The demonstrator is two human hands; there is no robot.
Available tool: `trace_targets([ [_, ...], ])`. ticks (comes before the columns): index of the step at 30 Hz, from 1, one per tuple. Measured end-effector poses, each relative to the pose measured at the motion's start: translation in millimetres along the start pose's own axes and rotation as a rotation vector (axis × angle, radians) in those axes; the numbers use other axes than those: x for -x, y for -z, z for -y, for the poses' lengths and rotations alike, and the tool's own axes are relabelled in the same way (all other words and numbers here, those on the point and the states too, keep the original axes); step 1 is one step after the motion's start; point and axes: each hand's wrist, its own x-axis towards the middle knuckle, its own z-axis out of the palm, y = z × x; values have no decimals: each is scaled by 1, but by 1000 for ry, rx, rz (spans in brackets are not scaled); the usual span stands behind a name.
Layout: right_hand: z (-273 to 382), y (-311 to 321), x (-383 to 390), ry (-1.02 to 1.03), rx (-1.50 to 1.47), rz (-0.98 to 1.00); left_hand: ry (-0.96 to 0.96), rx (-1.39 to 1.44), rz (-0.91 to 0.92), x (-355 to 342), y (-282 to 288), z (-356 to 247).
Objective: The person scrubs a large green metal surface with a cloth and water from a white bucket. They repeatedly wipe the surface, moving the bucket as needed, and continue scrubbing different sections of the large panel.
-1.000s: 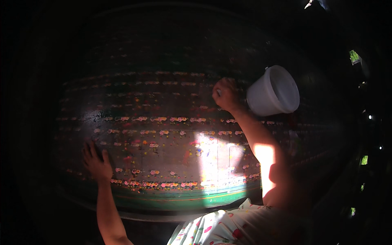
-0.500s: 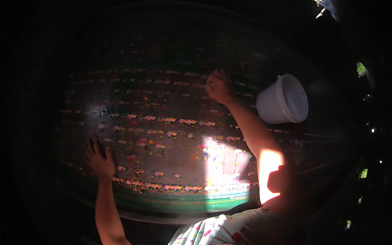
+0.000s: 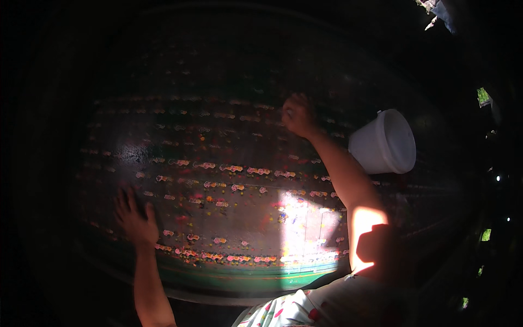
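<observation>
Spread over a long dark reddish-brown table (image 3: 229, 210) are rows of small pink, yellow and white marks, flower-like in places. My left hand (image 3: 137, 220) rests palm down near the table's left side, its fingers stretched and slightly apart, holding nothing. Farther out, my right hand (image 3: 300, 117) is curled closed low over the surface. A small pale spot shows between its fingers, but what it is cannot be made out in the dim light. Just right of my right forearm is a white plastic bucket (image 3: 373, 144), its round mouth turned to the right in this view.
A green band (image 3: 234, 280) runs along the table's near edge. Bright sunlight (image 3: 308, 229) falls in a patch on the table and on my right upper arm. Wet-looking glare (image 3: 133, 154) lies beyond my left hand. The surroundings are mostly too dark to read.
The whole view has shifted a little, so the table and bucket sit slightly lower and farther right. My right hand has slid slightly farther out over the table; my left hand stays nearly in place.
</observation>
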Motion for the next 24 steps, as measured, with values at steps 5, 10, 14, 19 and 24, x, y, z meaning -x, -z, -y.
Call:
trace_targets([
  [5, -27, -6, -47, -460, 294, -84, 37, -48, 77, 0, -1, 2],
  [10, 55, -34, -26, 3, 19, -26, 13, -78, 70, -1, 4, 0],
  [14, 27, 12, 27, 72, -206, -16, 6, -1, 60, -2, 6, -3],
  [19, -49, 16, -21, -458, 311, -70, -44, 42, 29, -2, 1, 0],
  [24, 4, -19, -36, -242, 220, 1, -31, 97, 44, -4, -4, 6],
])
